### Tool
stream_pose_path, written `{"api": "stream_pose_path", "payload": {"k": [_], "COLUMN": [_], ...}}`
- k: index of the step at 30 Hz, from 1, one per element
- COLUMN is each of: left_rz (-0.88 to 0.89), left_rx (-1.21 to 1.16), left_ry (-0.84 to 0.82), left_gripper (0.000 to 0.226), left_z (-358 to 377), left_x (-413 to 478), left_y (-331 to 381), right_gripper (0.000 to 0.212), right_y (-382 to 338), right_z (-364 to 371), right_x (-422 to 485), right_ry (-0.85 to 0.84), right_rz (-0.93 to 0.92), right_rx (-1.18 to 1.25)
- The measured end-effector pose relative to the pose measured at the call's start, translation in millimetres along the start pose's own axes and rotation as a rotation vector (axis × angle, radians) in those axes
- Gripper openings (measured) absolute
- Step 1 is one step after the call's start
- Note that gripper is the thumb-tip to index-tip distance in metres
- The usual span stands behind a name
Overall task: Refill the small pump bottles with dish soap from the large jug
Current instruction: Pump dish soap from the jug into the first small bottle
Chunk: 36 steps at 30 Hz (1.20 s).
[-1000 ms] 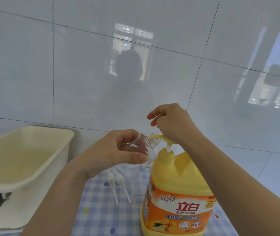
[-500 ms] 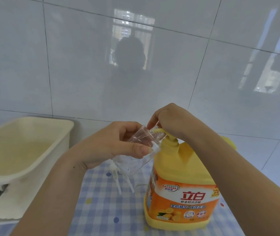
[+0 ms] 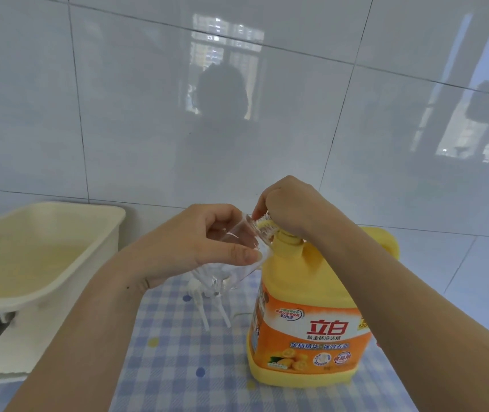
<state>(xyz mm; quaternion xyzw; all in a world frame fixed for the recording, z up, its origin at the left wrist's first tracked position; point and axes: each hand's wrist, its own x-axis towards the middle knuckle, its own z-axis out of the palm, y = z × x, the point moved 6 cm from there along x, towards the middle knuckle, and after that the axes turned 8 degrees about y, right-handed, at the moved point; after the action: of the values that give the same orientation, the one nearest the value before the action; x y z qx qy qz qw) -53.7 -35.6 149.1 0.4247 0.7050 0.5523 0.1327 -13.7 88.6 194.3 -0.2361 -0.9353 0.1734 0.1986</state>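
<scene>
Head view: left hand (image 3: 207, 248) grips bottle (image 3: 239, 234) beside right hand (image 3: 293, 211), curled over jug (image 3: 311, 325) pump (image 3: 286, 240); filling step, probably a firm press next.

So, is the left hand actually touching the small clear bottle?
Touching. The head view shows the left hand with its thumb and fingers wrapped round the small clear bottle, with no gap between them.
</scene>
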Motion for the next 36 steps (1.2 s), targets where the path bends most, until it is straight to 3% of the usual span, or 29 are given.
{"api": "stream_pose_path", "payload": {"k": [9,12,15,20,36], "left_rz": [0.024,0.028,0.035,0.027,0.004], "left_rx": [-0.083,-0.076,-0.057,-0.038,0.156], "left_ry": [0.129,0.149,0.159,0.164,0.14], "left_gripper": [0.053,0.045,0.044,0.044,0.048], "left_z": [-0.6,1.1,0.6,0.9,0.4], "left_x": [0.2,-1.0,-0.7,-0.3,2.2], "left_y": [9.4,11.6,12.9,10.6,-0.6], "right_gripper": [0.039,0.043,0.04,0.036,0.04], "right_y": [-2.2,-2.9,-3.8,0.0,8.9], "right_z": [-30.5,-40.6,-40.0,-21.7,3.6], "right_x": [4.4,6.6,12.3,16.3,23.6], "right_ry": [0.116,0.167,0.198,0.098,0.168], "right_rz": [0.051,0.048,0.043,0.043,0.007], "right_rx": [0.207,0.254,0.217,0.131,-0.007]}}
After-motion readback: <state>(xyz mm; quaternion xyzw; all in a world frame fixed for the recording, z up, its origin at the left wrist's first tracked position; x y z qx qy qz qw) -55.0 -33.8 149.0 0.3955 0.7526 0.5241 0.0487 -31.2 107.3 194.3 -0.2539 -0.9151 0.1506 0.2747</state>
